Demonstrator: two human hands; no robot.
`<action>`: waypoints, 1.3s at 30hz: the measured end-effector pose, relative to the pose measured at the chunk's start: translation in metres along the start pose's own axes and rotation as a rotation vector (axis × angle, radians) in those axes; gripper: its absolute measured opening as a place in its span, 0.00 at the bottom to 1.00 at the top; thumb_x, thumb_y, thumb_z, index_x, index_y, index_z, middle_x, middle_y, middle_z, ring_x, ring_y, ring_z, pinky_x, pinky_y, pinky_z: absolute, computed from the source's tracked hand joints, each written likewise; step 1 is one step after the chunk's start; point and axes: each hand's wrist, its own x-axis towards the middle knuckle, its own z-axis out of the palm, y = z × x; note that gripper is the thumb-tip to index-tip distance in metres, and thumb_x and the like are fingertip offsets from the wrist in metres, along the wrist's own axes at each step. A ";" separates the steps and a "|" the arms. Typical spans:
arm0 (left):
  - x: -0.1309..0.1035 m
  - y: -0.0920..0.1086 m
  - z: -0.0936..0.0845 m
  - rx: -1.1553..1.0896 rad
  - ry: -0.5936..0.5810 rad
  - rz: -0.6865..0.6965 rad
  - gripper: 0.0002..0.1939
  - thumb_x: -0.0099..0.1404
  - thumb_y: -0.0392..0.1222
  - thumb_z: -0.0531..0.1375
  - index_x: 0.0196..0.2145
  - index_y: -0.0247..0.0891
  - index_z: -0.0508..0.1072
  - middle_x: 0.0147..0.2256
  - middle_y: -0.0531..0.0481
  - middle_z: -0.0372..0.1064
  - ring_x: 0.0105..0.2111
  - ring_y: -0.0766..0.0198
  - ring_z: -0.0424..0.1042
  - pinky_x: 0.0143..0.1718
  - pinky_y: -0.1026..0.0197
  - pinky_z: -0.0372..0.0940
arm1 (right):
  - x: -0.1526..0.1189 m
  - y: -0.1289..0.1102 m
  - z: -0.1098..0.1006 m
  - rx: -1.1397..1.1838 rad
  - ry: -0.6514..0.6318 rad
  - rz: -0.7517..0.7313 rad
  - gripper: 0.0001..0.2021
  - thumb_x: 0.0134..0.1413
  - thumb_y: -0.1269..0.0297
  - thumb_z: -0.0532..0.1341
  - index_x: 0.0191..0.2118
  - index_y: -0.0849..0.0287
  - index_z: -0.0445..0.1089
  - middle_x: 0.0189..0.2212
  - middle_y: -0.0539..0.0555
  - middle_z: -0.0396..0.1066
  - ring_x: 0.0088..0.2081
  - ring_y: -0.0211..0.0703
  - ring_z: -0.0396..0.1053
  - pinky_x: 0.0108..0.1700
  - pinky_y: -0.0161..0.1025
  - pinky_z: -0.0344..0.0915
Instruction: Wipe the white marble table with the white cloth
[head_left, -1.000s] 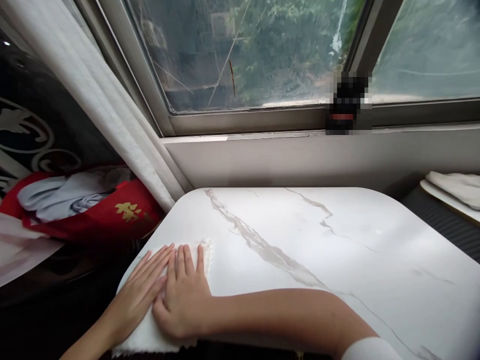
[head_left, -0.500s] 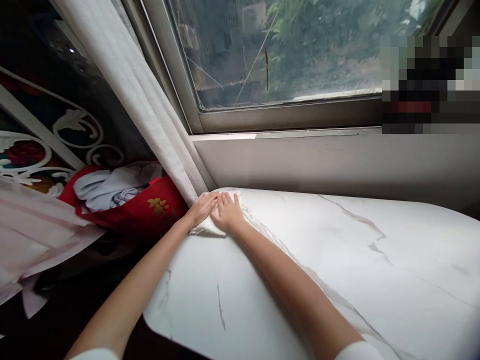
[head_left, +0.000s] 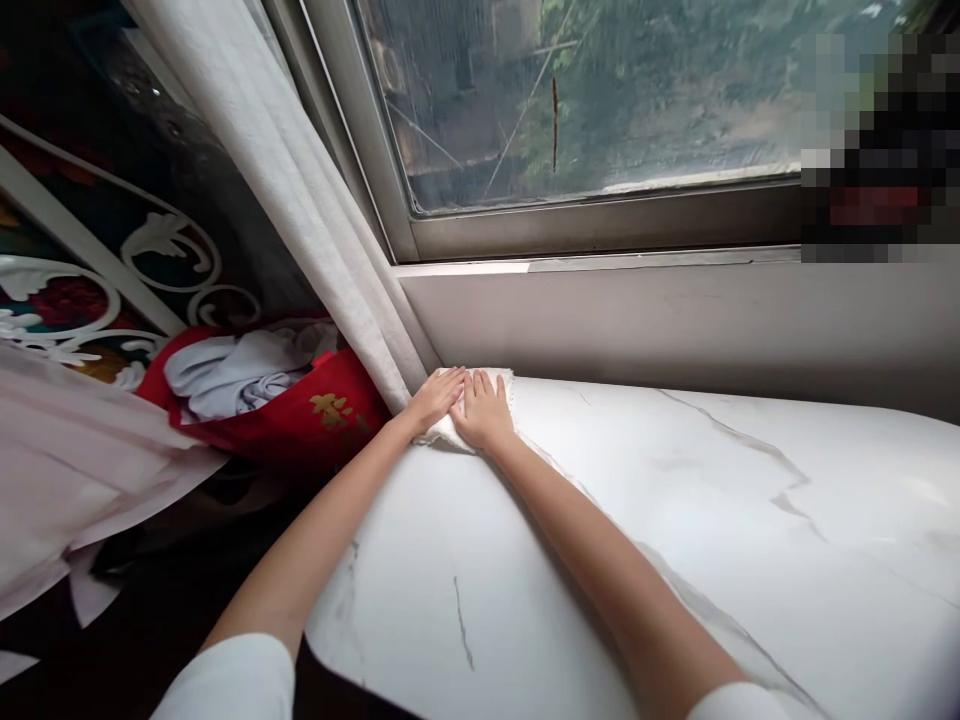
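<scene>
A white cloth (head_left: pixel 445 434) lies on the far left corner of a white marble-patterned tabletop (head_left: pixel 405 580). My left hand (head_left: pixel 437 396) rests flat on the cloth's left part, fingers stretched toward the wall. Beside it, my right hand (head_left: pixel 484 412) presses flat on the cloth with its fingers slightly spread. The fingertips of the left hand nearly meet the right hand; whether they touch I cannot tell. Cloth edges show in front of the hands and to their right, while its middle is hidden under the palms.
A pale curtain (head_left: pixel 300 190) hangs down to the table's far left corner. Behind the table are a low wall (head_left: pixel 637 315) and a window (head_left: pixel 480 120). To the left stands a red bag (head_left: pixel 292 420) holding grey fabric (head_left: pixel 236 370), near a white scrollwork frame (head_left: pixel 82 230) and pink cloth (head_left: pixel 90 460).
Both hands have slid the cloth slightly away from me, toward the wall at the far corner. The view has shifted a little, so the surroundings sit further right in the picture.
</scene>
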 end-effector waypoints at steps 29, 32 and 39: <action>-0.084 0.039 -0.009 0.031 0.024 -0.072 0.25 0.70 0.41 0.39 0.61 0.36 0.55 0.62 0.45 0.50 0.62 0.60 0.46 0.62 0.49 0.40 | -0.050 -0.031 -0.019 0.098 -0.163 -0.011 0.31 0.60 0.61 0.41 0.64 0.78 0.44 0.64 0.68 0.41 0.65 0.53 0.35 0.63 0.54 0.28; -0.019 0.042 0.004 0.021 0.016 -0.050 0.23 0.69 0.38 0.41 0.60 0.36 0.57 0.62 0.45 0.51 0.62 0.60 0.47 0.62 0.50 0.40 | -0.018 0.013 -0.020 0.003 -0.136 0.044 0.31 0.60 0.61 0.41 0.64 0.77 0.44 0.64 0.67 0.42 0.65 0.52 0.37 0.63 0.53 0.29; 0.058 0.063 0.014 0.013 0.074 0.016 0.17 0.69 0.43 0.45 0.49 0.38 0.69 0.49 0.46 0.68 0.51 0.57 0.63 0.55 0.51 0.53 | 0.006 0.074 -0.032 -0.114 -0.087 0.080 0.30 0.60 0.61 0.42 0.63 0.76 0.48 0.63 0.64 0.48 0.64 0.48 0.42 0.63 0.48 0.35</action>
